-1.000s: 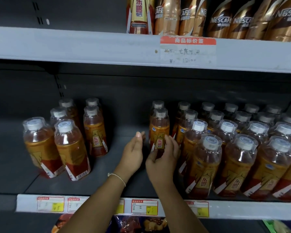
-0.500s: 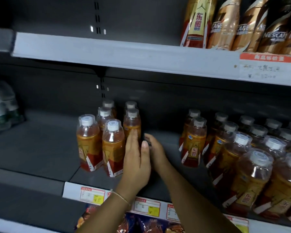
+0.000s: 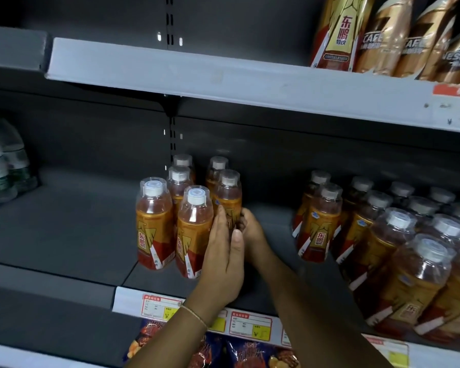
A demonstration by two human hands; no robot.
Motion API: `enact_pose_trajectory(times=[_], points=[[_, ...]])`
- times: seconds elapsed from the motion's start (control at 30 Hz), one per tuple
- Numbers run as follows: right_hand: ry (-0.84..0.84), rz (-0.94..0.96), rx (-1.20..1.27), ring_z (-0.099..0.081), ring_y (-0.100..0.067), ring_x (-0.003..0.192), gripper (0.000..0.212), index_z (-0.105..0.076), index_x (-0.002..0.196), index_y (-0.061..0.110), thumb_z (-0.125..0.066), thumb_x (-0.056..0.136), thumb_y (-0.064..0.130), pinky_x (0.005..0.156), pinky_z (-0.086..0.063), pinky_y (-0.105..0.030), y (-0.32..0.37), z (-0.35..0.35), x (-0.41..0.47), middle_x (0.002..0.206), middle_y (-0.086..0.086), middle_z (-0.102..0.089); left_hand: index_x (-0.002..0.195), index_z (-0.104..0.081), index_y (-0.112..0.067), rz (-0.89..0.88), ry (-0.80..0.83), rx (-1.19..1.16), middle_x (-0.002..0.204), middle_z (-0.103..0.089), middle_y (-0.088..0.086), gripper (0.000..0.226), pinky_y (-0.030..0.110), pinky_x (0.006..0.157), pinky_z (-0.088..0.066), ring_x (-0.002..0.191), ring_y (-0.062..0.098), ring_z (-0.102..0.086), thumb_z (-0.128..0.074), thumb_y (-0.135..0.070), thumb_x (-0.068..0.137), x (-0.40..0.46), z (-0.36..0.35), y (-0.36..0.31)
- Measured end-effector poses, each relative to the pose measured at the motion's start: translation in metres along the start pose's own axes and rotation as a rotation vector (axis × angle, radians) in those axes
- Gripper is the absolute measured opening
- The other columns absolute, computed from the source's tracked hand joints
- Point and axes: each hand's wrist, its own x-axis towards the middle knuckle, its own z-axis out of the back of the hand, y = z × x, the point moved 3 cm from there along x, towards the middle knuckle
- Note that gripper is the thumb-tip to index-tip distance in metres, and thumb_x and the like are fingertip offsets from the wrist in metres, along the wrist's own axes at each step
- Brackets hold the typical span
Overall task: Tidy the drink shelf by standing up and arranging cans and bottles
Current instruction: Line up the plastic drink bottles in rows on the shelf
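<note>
A small cluster of amber drink bottles with white caps stands upright at the middle of the grey shelf (image 3: 64,229). My right hand (image 3: 251,229) reaches in from the right, and its fingers curl round the lower part of the cluster's right-hand bottle (image 3: 227,193). My left hand (image 3: 223,257), with a thin bracelet at the wrist, lies with straight fingers against that bottle and the front-right bottle (image 3: 194,224). The front-left bottle (image 3: 154,221) stands free. A larger block of the same bottles (image 3: 322,221) fills the shelf's right side, with a gap between the two groups.
Water bottles (image 3: 3,166) stand at the far left of the shelf. The upper shelf (image 3: 223,83) overhangs and carries tall gold and brown coffee bottles (image 3: 383,35) at the right. Price tags (image 3: 160,306) line the front edge, and snack bags (image 3: 250,354) lie below.
Both hands left the right-hand block and moved left to the small cluster. My view turned left with them. My right hand now holds the cluster's right-hand bottle.
</note>
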Motion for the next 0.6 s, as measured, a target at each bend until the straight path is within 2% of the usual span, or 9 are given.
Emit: enact_pose_trajectory(times=[0.13, 0.2, 0.27, 0.33, 0.4, 0.5, 0.6], points=[[0.014, 0.076, -0.097, -0.07, -0.017, 0.109, 0.069, -0.057, 0.125, 0.023, -0.086, 0.065, 0.038, 0.1, -0.055, -0.044, -0.005, 0.022, -0.019, 0.117, 0.0, -0.073, 0.156, -0.013, -0.024, 0.003, -0.013, -0.027, 0.16, -0.016, -0.013, 0.067, 0.016, 0.117, -0.016, 0.145, -0.006, -0.012, -0.028, -0.055, 0.098, 0.0, -0.003, 0.001], [0.009, 0.1, -0.151, -0.069, -0.012, 0.112, 0.056, -0.057, 0.124, 0.028, -0.085, 0.076, 0.021, 0.101, -0.054, -0.042, -0.008, 0.036, -0.028, 0.118, 0.005, -0.073, 0.156, -0.016, -0.022, 0.019, -0.035, -0.047, 0.16, -0.021, -0.009, 0.064, 0.025, 0.117, -0.022, 0.145, -0.001, -0.018, -0.034, -0.047, 0.1, 0.001, -0.005, 0.003], [0.001, 0.101, -0.192, -0.067, -0.005, 0.112, 0.052, -0.056, 0.121, 0.035, -0.081, 0.082, 0.011, 0.101, -0.053, -0.035, -0.011, 0.051, -0.036, 0.117, 0.012, -0.073, 0.154, -0.024, -0.018, 0.05, -0.056, -0.008, 0.157, -0.03, -0.003, 0.056, 0.031, 0.117, -0.026, 0.144, 0.006, -0.027, -0.038, -0.036, 0.103, 0.002, -0.009, 0.006], [-0.017, 0.099, -0.207, -0.067, -0.003, 0.11, 0.051, -0.057, 0.118, 0.036, -0.08, 0.082, 0.008, 0.099, -0.053, -0.031, -0.014, 0.068, -0.046, 0.115, 0.015, -0.073, 0.145, -0.04, -0.02, 0.114, -0.052, 0.007, 0.146, -0.044, -0.002, 0.043, 0.03, 0.112, -0.032, 0.136, 0.009, -0.038, -0.04, -0.028, 0.103, 0.005, -0.018, 0.007], [-0.035, 0.104, -0.207, -0.067, -0.003, 0.11, 0.051, -0.058, 0.118, 0.036, -0.08, 0.082, 0.007, 0.099, -0.052, -0.031, -0.016, 0.083, -0.057, 0.115, 0.015, -0.073, 0.128, -0.054, -0.03, 0.169, -0.026, -0.042, 0.126, -0.059, -0.007, 0.028, 0.027, 0.103, -0.038, 0.123, 0.01, -0.051, -0.041, -0.026, 0.104, 0.007, -0.03, 0.005], [-0.085, 0.104, -0.181, -0.066, 0.001, 0.11, 0.054, -0.055, 0.119, 0.038, -0.079, 0.082, 0.005, 0.099, -0.052, -0.03, -0.018, 0.104, -0.073, 0.115, 0.017, -0.072, 0.116, -0.066, -0.026, 0.268, -0.014, -0.158, 0.112, -0.067, -0.01, 0.026, 0.03, 0.101, -0.046, 0.107, 0.003, -0.06, -0.043, -0.025, 0.103, 0.008, -0.053, -0.001], [-0.162, 0.097, -0.171, -0.066, 0.003, 0.109, 0.061, -0.048, 0.122, 0.039, -0.08, 0.082, 0.006, 0.103, -0.052, -0.034, -0.021, 0.124, -0.087, 0.116, 0.019, -0.071, 0.108, -0.071, -0.031, 0.32, -0.021, -0.271, 0.104, -0.071, -0.013, 0.026, 0.023, 0.092, -0.049, 0.101, -0.001, -0.064, -0.046, -0.024, 0.103, 0.004, -0.075, -0.01]])
